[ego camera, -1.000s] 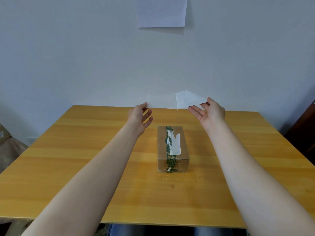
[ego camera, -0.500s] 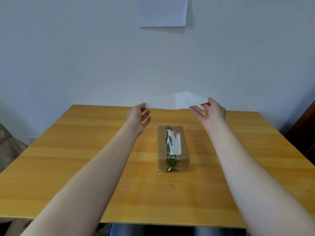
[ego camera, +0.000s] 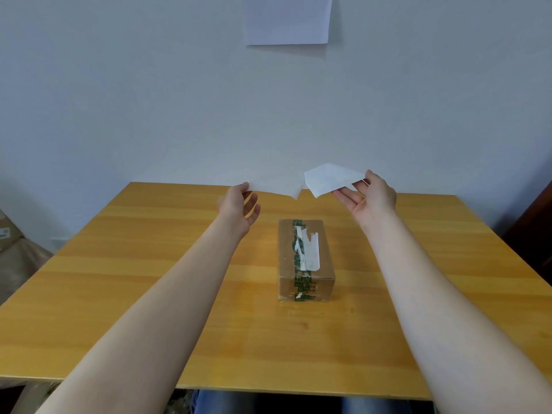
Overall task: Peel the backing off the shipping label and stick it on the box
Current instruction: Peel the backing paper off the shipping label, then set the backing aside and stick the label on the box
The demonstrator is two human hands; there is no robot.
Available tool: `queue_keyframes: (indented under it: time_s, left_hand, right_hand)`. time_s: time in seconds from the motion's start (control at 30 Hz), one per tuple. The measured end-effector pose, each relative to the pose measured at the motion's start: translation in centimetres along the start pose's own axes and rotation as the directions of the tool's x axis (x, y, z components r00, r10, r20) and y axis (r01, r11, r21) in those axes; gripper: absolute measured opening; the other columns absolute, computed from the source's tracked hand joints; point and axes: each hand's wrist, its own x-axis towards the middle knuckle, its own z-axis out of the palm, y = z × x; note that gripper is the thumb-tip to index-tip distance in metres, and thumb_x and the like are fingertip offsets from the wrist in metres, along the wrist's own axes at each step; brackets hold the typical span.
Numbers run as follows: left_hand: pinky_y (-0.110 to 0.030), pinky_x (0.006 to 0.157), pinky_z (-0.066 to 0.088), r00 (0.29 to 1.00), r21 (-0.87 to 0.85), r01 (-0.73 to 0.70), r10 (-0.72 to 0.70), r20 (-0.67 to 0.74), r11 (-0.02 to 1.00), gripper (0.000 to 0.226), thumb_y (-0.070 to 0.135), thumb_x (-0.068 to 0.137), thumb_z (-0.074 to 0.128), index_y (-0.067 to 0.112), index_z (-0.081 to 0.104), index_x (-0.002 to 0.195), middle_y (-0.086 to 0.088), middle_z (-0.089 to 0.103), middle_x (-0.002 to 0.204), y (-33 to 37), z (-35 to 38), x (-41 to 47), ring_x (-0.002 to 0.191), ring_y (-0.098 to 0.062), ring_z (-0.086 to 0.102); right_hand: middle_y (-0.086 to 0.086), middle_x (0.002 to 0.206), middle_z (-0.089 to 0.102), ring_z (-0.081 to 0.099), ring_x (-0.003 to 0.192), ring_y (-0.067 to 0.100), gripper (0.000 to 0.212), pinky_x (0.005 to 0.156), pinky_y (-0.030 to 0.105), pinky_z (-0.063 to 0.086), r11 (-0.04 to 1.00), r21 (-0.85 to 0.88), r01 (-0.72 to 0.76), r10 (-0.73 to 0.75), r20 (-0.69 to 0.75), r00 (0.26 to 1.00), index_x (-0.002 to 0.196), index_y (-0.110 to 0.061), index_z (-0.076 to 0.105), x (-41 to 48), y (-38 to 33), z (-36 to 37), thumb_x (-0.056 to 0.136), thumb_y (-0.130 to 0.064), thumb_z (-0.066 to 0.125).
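A small brown cardboard box (ego camera: 304, 259) with green-printed tape and a torn white strip on top stands in the middle of the wooden table (ego camera: 149, 294). Above and beyond it, my left hand (ego camera: 239, 206) pinches the corner of one white sheet (ego camera: 276, 186), which blends into the wall. My right hand (ego camera: 369, 197) pinches a second white sheet (ego camera: 328, 179), held slightly higher. The two sheets hang apart, with a small gap between their near corners. Which one is the label and which the backing cannot be told.
A white paper (ego camera: 288, 19) is stuck on the wall above. A cardboard carton (ego camera: 7, 231) stands on the floor at the left. Dark furniture (ego camera: 534, 234) edges the right side. My knees show under the table's front edge.
The two white sheets, joined in front of the wall a second ago, have come fully apart. My left hand's sheet has swung down a little; both hands stayed nearly in place.
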Motion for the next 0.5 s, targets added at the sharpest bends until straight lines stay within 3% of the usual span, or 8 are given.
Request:
queue_keyframes:
  time_s: [0.27, 0.43, 0.5]
  left_hand:
    - [-0.028, 0.056, 0.058, 0.998, -0.006, 0.018, -0.019, -0.051, 1.0, 0.034, 0.02, 0.098, 0.064, 0.01, 0.061, 0.13, 0.0, 0.064, 0.092, 0.2, -1.2, 0.8, 0.071, -0.012, 0.07]
    - [-0.034, 0.068, 0.06, 0.975, 0.042, -0.018, 0.027, -0.222, 0.999, 0.013, 0.02, 0.103, 0.057, 0.01, 0.064, 0.109, -0.004, 0.067, 0.107, 0.6, -2.1, 1.3, 0.078, -0.016, 0.069]
    - [-0.036, 0.077, 0.062, 0.958, 0.037, -0.019, 0.029, -0.286, 0.999, 0.021, 0.021, 0.104, 0.055, 0.013, 0.065, 0.121, -0.003, 0.063, 0.099, 0.9, -2.9, 1.8, 0.08, -0.017, 0.066]
  right_hand:
    - [0.024, 0.118, 0.075, 0.08, 0.078, 0.045, 0.037, 0.065, 0.051, 0.066, 1.0, 0.015, -0.01, 0.01, 0.022, 1.0, 0.143, -0.004, 0.045, 0.3, 0.1, -0.4, 0.111, -0.021, 0.052]
    - [0.023, 0.119, 0.075, 0.08, 0.084, 0.047, 0.036, 0.072, 0.055, 0.067, 1.0, -0.001, -0.022, 0.022, 0.03, 0.999, 0.142, -0.006, 0.046, 0.4, 0.1, -0.5, 0.111, -0.024, 0.052]
    - [0.022, 0.119, 0.076, 0.079, 0.087, 0.048, 0.036, 0.074, 0.056, 0.067, 1.0, -0.015, -0.027, 0.028, 0.032, 0.999, 0.141, -0.007, 0.046, 0.4, 0.1, -0.5, 0.111, -0.025, 0.051]
